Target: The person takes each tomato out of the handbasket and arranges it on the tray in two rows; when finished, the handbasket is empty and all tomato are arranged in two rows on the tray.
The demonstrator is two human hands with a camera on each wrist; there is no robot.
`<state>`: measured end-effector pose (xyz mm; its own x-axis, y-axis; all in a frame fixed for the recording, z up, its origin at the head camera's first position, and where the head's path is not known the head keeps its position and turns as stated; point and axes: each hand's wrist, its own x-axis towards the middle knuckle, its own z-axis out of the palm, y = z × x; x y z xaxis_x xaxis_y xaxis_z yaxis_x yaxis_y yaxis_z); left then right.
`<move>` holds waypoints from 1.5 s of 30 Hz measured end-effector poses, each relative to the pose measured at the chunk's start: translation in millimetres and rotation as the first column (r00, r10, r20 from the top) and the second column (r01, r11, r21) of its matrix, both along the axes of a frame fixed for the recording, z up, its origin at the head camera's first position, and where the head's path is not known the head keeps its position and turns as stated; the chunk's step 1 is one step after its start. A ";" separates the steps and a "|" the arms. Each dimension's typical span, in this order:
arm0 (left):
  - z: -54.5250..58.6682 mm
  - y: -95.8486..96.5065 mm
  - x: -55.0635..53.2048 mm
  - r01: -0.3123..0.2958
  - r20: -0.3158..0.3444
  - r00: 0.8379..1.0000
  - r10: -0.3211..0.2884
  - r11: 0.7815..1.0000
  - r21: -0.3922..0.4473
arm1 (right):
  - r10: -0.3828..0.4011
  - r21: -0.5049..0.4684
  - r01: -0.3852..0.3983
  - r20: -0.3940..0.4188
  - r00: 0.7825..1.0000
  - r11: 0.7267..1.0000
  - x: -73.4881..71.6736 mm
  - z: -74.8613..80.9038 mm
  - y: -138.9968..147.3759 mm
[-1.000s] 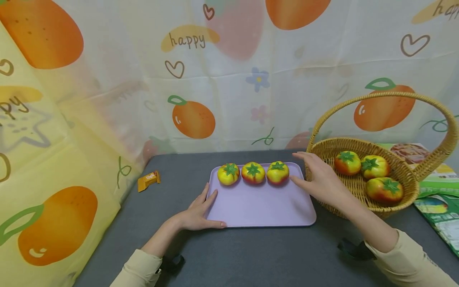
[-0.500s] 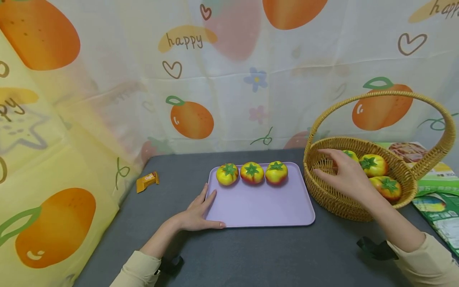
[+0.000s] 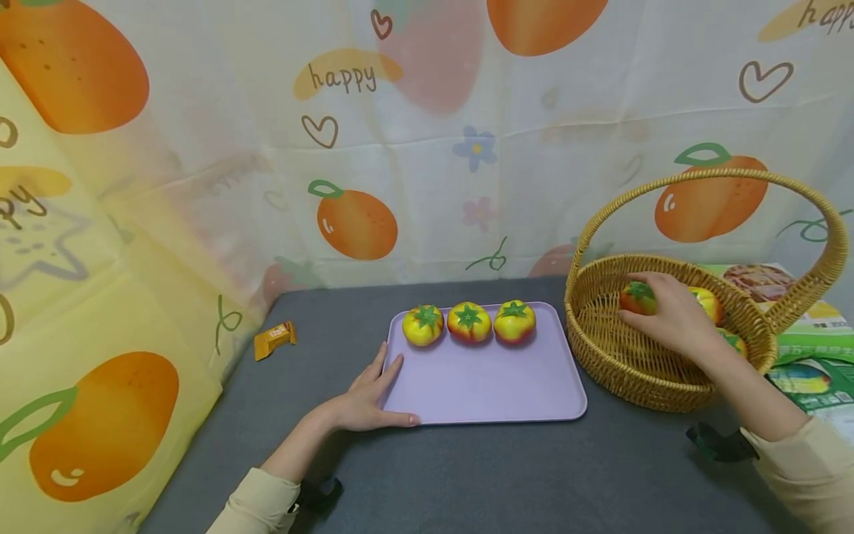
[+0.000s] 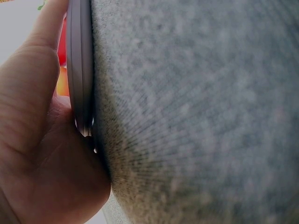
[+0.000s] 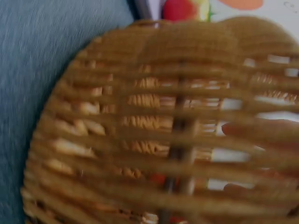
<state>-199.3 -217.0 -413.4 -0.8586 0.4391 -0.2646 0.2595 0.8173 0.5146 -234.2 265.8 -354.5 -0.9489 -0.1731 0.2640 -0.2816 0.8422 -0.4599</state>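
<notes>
In the head view my left hand [image 3: 363, 393] rests at the left front corner of a lilac tray [image 3: 494, 393], its fingers spread along the edge. The left wrist view shows the thumb beside the tray's rim [image 4: 80, 65]. A row of three yellow-red tomatoes [image 3: 469, 322] with green star-shaped tops lies along the tray's far side. Inside a wicker basket [image 3: 623, 374] at the right, my right hand [image 3: 674, 315] has its thumb and fingers round a red-green tomato [image 3: 638, 297], partly hidden. In the right wrist view the basket wall [image 5: 163, 93] hides most of that hand.
Two more tomatoes [image 3: 710, 302] sit in the basket, partly behind the right hand. The basket's tall handle [image 3: 707, 174] arches overhead. Printed packets [image 3: 817, 386] lie behind and right of it. A small orange wrapped snack [image 3: 274, 340] lies on the grey table's left.
My right hand has moved right from beside the tray, over the basket rim and down to the tomato. The left hand and the tray have stayed in place.
</notes>
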 end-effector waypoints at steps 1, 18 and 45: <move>0.0 0.1 0.0 -0.001 0.002 1.000 0.001 1.000 0.000 | -0.001 0.005 0.001 0.007 1.000 1.000 -1.6 -0.2 2.2; 0.1 0.7 0.3 -0.002 -0.004 1.000 0.002 1.000 0.001 | -0.006 0.089 -0.001 0.085 0.996 0.996 -18.5 -5.0 17.2; 0.5 0.9 -0.6 0.007 0.013 1.000 -0.007 1.000 0.006 | 0.023 0.073 -0.034 0.141 0.990 0.997 -31.9 -12.9 22.5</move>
